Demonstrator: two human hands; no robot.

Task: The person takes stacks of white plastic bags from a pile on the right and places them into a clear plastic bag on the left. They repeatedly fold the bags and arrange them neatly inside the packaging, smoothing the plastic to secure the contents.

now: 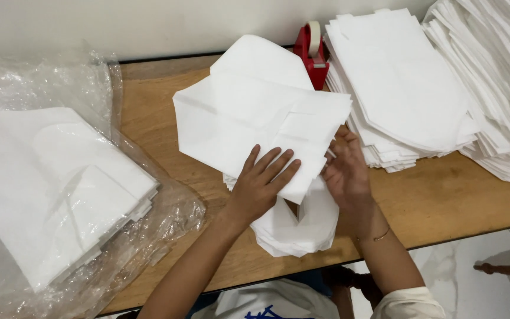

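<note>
On the wooden worktop (444, 195) the left hand (261, 180) lies flat, palm down, with its fingers (278, 162) spread and released on the lower part of a white folded non-woven fabric piece (249, 118), pressing it rather than gripping it. The right hand (346, 174) is at the right edge of the same piece, its fingers curled toward that edge, but whether they actually pinch the fabric cannot be told from this view. The piece sits near the middle of the worktop, lying tilted over a small heap of similar white fabric pieces (296, 227) that reaches the front edge of the worktop. Just behind it, by the wall, stands a red tape dispenser (313, 53). To the right is a tall stack of white fabric pieces (402, 88), and beside that, at the far right, another sprawling white stack (503, 77). At the left, a crinkled clear plastic bag (166, 218) holds a further bundle of folded white fabric (48, 183). A thin bracelet (380, 236) circles the right wrist.
</note>
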